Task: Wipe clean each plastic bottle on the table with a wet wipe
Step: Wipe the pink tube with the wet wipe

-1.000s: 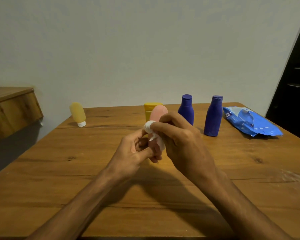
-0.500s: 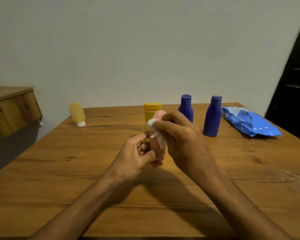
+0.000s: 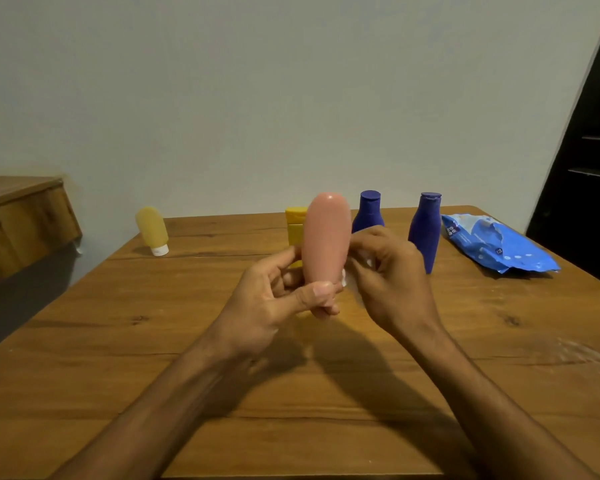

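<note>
My left hand (image 3: 278, 299) grips the lower end of a pink plastic bottle (image 3: 326, 237), held upright above the wooden table (image 3: 153, 341). Just right of the bottle, my right hand (image 3: 388, 278) holds a crumpled white wet wipe (image 3: 349, 278), mostly hidden by the fingers, at the bottle's lower right side. Behind stand a yellow bottle (image 3: 296, 225), partly hidden, and two dark blue bottles (image 3: 369, 213) (image 3: 426, 230). A pale yellow bottle (image 3: 152, 230) stands on its white cap at the far left.
A blue wet-wipe pack (image 3: 492, 247) lies at the table's far right. A wooden ledge (image 3: 18, 220) juts out at the left beyond the table edge. A dark door (image 3: 589, 168) stands at the right.
My right hand has slid with the wipe from the bottle's top down to its lower right side, uncovering the pink bottle's upper body. The bottle now stands higher and more upright.
</note>
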Demonstrator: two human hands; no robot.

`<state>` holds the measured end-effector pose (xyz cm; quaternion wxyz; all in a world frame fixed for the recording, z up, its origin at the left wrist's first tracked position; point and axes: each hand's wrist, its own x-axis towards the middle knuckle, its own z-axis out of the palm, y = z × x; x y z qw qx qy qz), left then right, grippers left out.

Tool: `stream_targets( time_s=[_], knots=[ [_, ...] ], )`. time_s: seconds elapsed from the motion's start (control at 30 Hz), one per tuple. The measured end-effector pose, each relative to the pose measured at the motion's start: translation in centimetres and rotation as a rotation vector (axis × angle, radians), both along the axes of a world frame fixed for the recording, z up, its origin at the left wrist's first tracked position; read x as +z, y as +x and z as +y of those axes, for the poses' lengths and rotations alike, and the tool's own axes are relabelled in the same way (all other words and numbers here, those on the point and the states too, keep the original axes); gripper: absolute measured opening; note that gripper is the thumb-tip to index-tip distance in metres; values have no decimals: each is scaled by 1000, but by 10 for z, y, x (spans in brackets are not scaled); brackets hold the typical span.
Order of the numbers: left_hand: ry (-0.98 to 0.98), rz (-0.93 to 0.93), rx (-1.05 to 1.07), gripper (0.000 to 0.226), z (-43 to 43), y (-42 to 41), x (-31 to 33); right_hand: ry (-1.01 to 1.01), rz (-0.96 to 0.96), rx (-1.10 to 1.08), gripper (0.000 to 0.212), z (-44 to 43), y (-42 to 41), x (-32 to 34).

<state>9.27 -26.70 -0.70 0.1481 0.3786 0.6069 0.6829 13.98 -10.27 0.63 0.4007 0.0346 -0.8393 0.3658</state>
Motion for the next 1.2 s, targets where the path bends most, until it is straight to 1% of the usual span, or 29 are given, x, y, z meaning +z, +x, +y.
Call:
stream_targets(
  time_s=[0.07,0.13,0.17,0.23,0.33,0.43,0.57,0.63,0.73,0.77,0.8,0.83,0.87,0.93,0.97,1.03,1.1,1.13,1.2],
  knots=[
    [43,-37,-8,49,-2,-5,0,-129,46,-24,23,-3,-1,5],
    [44,-70,-8,56,-3,-10,-4,-242,116,-45,20,0,0,13],
    [33,-87,-7,59,-3,-11,-5,-261,138,-49,19,0,2,16],
    [30,-97,-18,58,-1,-12,-8,-235,141,-41,19,0,4,17],
    [39,-116,-45,53,-1,-11,-10,-156,80,4,22,-5,6,14],
    [79,-149,-48,49,0,-14,-10,-52,42,37,22,-10,7,13],
    [144,-217,-101,50,-8,-10,-10,6,0,112,23,-12,10,14],
    [100,-241,-116,52,-3,-17,-12,-14,35,86,22,-8,9,15],
    [1,-175,4,46,5,-18,-10,-74,94,27,22,0,7,15],
    [-19,-173,4,43,4,-20,-11,-81,104,13,22,2,7,16],
    [-32,-208,-65,41,2,-21,-12,-78,108,4,22,3,7,16],
    [-43,-225,-137,43,-1,-19,-10,-69,110,6,22,4,7,17],
    [-40,-254,-190,50,-4,-18,-11,-56,115,17,21,4,7,18],
    [-40,-232,-224,62,-5,-16,-11,-19,99,58,22,3,9,20],
    [-14,-201,-225,59,-11,-12,-10,18,60,77,21,1,10,20],
    [56,-202,-166,46,-6,-14,-12,123,-49,125,20,-3,13,21],
    [49,-203,-97,42,-3,-13,-12,201,-125,170,24,-4,15,21],
    [34,-203,-85,43,-1,-13,-12,213,-128,163,25,-3,15,22],
    [2,-152,-97,43,-2,-10,-14,200,-68,97,25,0,14,23]
  ],
)
